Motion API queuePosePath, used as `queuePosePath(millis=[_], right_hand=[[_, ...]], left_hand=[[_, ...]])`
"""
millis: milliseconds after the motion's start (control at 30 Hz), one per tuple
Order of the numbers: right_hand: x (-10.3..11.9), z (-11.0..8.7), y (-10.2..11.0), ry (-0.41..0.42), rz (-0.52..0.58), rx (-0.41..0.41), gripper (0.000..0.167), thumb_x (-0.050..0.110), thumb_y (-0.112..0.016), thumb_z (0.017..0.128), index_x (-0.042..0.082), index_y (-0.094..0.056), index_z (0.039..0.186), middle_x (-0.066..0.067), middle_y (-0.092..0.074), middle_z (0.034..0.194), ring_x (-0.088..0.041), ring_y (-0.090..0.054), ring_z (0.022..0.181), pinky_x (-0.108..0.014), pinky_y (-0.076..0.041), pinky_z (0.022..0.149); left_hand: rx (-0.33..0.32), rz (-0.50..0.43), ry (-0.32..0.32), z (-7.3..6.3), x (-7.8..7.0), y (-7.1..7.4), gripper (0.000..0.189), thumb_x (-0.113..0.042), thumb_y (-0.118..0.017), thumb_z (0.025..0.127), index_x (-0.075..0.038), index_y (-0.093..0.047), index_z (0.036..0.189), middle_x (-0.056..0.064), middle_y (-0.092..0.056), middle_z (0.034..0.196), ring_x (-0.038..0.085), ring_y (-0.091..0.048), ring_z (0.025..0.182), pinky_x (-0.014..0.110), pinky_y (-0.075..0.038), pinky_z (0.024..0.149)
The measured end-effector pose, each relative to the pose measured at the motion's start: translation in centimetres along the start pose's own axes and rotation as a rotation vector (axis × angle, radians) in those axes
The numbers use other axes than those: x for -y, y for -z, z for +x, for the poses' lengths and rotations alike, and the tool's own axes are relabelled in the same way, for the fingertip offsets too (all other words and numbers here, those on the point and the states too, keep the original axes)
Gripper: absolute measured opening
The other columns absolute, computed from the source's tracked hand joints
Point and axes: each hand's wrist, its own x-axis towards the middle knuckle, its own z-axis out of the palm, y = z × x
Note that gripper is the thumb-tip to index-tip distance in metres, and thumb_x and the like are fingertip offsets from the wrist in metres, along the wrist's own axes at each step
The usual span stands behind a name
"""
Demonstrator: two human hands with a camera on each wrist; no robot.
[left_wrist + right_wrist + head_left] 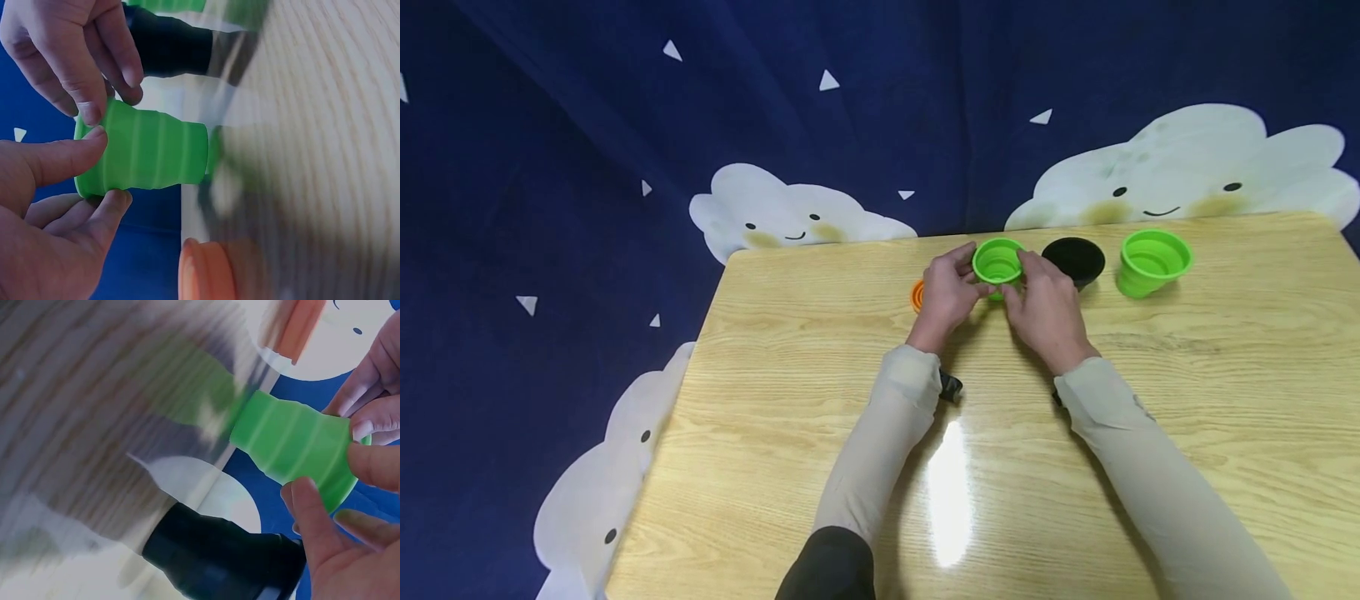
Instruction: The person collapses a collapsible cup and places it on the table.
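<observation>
A green collapsible cup [997, 261] with ribbed, stepped walls is upright and extended, its mouth facing up. My left hand [951, 287] pinches its rim from the left, thumb in front and fingers behind. On the opposite side my right hand [1047, 304] grips the same rim between thumb and fingers. The left wrist view shows the cup's base [197, 153] just at or above the table; I cannot tell whether they touch. A flat orange collapsible cup [917, 296] lies beside my left hand, partly hidden by it. Behind my right hand stands a black cup [1075, 260], extended.
Another extended green cup [1153, 260] stands to the right of the black one. All sit near the back edge of the wooden table [775, 400]. A dark blue curtain [880, 125] with smiling clouds hangs behind the table and along its left side.
</observation>
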Motion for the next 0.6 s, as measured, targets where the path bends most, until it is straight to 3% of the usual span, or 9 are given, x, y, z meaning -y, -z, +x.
queuePosePath(millis=[300,600], right_hand=[[1.0,-0.2,1.4,0.073,0.043,-0.01,0.039,0.001,-0.073,0.09,-0.008,-0.063,0.127,-0.033,-0.058,0.128,-0.046,-0.062,0.112,-0.057,-0.053,0.091],[2.1,-1.2,4.2,0.134,0.142,0.004,0.02,0.004,-0.073,0.092,-0.004,-0.074,0.11,-0.032,-0.058,0.131,-0.041,-0.071,0.092,-0.051,-0.06,0.076]], left_hand=[[0.012,0.012,-0.074,-1.3,-1.0,1.0,0.07,0.015,-0.08,0.077,0.008,-0.051,0.141,0.023,-0.061,0.132,0.028,-0.066,0.113,0.027,-0.056,0.09],[0.019,0.054,-0.166,-3.4,-3.0,2.3,0.066,0.013,-0.082,0.076,0.007,-0.057,0.137,0.021,-0.065,0.126,0.022,-0.071,0.101,0.022,-0.056,0.087]])
